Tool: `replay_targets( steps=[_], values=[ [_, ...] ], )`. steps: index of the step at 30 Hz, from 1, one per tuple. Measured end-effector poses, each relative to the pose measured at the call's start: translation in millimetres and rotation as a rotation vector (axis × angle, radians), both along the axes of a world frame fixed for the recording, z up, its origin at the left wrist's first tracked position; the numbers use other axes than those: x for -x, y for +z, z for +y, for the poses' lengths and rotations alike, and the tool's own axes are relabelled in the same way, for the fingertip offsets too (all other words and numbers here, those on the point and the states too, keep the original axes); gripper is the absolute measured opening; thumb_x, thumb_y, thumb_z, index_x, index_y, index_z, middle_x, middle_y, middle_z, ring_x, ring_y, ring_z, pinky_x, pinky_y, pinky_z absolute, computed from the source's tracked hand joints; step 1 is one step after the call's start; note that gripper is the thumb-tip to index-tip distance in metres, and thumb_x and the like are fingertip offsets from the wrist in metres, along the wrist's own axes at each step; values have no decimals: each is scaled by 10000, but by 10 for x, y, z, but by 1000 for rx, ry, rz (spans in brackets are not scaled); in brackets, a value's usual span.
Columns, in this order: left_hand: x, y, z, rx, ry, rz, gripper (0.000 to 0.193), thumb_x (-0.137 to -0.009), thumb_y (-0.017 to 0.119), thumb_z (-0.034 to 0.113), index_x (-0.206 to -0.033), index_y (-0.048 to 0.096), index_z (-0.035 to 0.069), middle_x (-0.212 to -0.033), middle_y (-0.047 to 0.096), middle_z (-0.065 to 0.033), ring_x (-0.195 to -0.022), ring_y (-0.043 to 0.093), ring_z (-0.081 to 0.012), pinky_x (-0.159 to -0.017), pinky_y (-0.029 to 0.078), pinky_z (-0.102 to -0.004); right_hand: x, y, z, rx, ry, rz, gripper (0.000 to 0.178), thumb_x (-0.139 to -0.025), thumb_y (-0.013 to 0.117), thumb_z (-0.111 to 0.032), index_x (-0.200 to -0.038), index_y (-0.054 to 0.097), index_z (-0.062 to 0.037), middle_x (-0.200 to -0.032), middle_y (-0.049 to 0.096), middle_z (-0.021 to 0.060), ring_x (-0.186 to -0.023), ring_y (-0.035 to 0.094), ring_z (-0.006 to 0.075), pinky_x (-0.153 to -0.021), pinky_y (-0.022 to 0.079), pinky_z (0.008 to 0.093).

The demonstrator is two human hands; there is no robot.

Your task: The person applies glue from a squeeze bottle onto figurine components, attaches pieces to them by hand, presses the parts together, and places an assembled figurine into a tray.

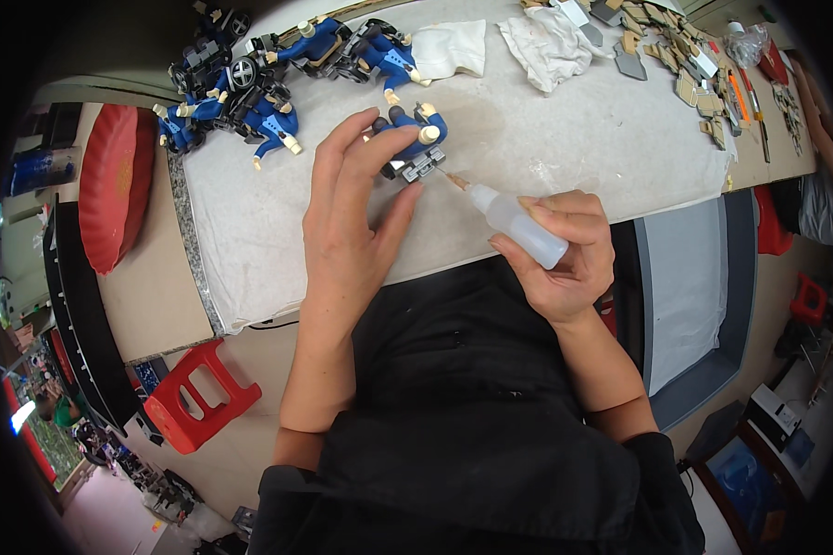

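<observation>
My left hand (341, 222) is closed around a small blue-clothed figurine (435, 122) with a grey blocky part (425, 165) at its near side. Thumb and fingers grip it from the left, hiding some of its body. In my right hand (578, 250) is a translucent white squeeze bottle (518, 227), tilted with its thin nozzle towards the grey part. The nozzle's tip is at or very close to that part; whether they touch I cannot tell. Clear liquid seems to fill some of the bottle.
Several similar blue figurines (273, 125) with black wheeled parts crowd the back left. White cloths (551, 46) lie at the back, and many tan and grey pieces (685, 88) at the back right, near an orange-handled tool (739, 97). A red scalloped tray (116, 190) stands left; a red stool (204, 398) is below.
</observation>
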State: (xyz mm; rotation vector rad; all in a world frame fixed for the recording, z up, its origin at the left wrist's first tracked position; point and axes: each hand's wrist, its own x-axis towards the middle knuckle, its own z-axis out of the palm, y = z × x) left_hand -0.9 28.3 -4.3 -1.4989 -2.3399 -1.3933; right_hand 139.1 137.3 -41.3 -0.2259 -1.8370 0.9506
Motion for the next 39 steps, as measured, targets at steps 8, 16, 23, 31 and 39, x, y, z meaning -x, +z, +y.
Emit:
replay_targets(
  steps=[8, 16, 23, 31, 39],
  values=[
    [-3, 15, 0, -2, 8, -5, 456, -633, 654, -40, -1051, 531, 97, -1134, 467, -137, -958, 523, -275, -716, 470, -314, -51, 47, -13, 16, 41, -43, 409, -590, 752, -6, -921, 512, -18, -831, 554, 113, -691, 550, 167, -568, 452, 239],
    [-13, 21, 36, -21, 2, -38, 453, -632, 654, -41, -1047, 526, 88, -1126, 477, -143, -973, 522, -285, -752, 456, -316, -99, 97, 7, 49, 57, -3, 418, -583, 756, 4, -922, 513, -16, -838, 568, 129, -680, 568, 164, -540, 454, 229],
    [-23, 17, 29, 24, -11, -70, 440, -635, 649, -46, -1041, 516, 58, -1132, 488, -158, -1026, 498, -299, -813, 428, -322, -146, 254, 293, 314, 154, 27, 390, -656, 649, 81, -931, 397, -35, -948, 528, 144, -876, 546, 191, -747, 441, 281],
    [-44, 41, 1, 103, -73, -160, 464, -674, 634, -42, -1095, 465, 57, -1211, 458, -111, -1115, 441, -219, -898, 367, -313, 377, 359, 588, 187, -20, -217, 405, -660, 669, -19, -979, 420, -23, -890, 563, 126, -863, 581, 254, -727, 455, 310],
    [-44, 46, -35, 82, -53, -179, 453, -655, 653, -16, -1068, 493, 76, -1183, 485, -101, -1050, 492, -226, -820, 411, -299, 70, 473, 915, 118, -169, -174, 336, -716, 656, -106, -1004, 499, -38, -906, 569, 75, -785, 570, 159, -688, 470, 262]
  ],
)
